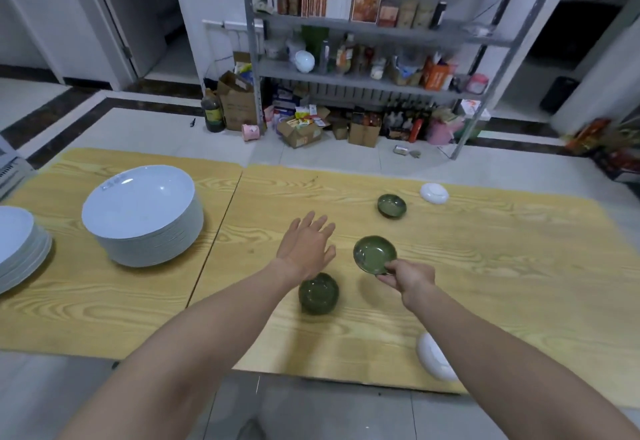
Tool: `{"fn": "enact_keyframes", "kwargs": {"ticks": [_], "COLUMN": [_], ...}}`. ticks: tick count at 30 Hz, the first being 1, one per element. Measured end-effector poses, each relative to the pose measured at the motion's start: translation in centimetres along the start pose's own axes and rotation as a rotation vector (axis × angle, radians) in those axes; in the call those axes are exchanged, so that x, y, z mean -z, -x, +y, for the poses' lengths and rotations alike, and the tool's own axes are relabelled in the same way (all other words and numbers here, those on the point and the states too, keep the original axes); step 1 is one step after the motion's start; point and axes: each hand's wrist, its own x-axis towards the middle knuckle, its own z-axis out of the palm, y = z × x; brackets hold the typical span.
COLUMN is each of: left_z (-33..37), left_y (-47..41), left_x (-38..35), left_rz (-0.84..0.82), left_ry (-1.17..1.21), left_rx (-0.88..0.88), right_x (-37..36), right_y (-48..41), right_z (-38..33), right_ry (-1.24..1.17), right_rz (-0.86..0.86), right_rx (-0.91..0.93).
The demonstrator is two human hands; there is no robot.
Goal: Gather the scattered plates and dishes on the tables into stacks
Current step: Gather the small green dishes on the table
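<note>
- Pinching the near rim of a small round green glazed dish point(374, 253), the right hand point(411, 278) has its thumb on the rim and its fingers curled beneath. The dish is tilted, over the light wood-grain right table point(502, 266).
- The right forearm reaches in from the lower right, crossing a white round dish point(431, 356) at the table's near edge and hiding part of it.
- The left hand point(306, 249) holds nothing. Its fingers are straight and slightly spread, palm down, above the table and just left of the held dish.
- The left wrist passes over the far edge of a short dark green stack of dishes point(318, 296) standing on the table. Whether they touch cannot be told.
- Farther back sit a single green dish point(391, 206) and, near it, a small white dish point(434, 193).
- On the matching left table point(69, 301) stand a tall stack of white plates point(145, 211) and a second white stack point(17, 249) at the frame's edge.
</note>
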Motion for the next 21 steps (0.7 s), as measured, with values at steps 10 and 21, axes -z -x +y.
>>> {"fn": "enact_keyframes", "kwargs": {"ticks": [10,21], "left_z": [9.6,10.6], "left_y": [-2.2,-9.9], "left_x": [-0.7,-1.6], "left_rz": [-0.004,-0.056], "left_ry": [-0.045,-0.089], "left_rx": [0.009,-0.041], "right_x": [8.3,9.1], "right_y": [-3.7,-7.8], "right_z": [-2.9,-6.1], "right_ry": [-0.095,-0.125], "right_rz": [-0.008,0.039], "right_rx": [-0.013,-0.057]}}
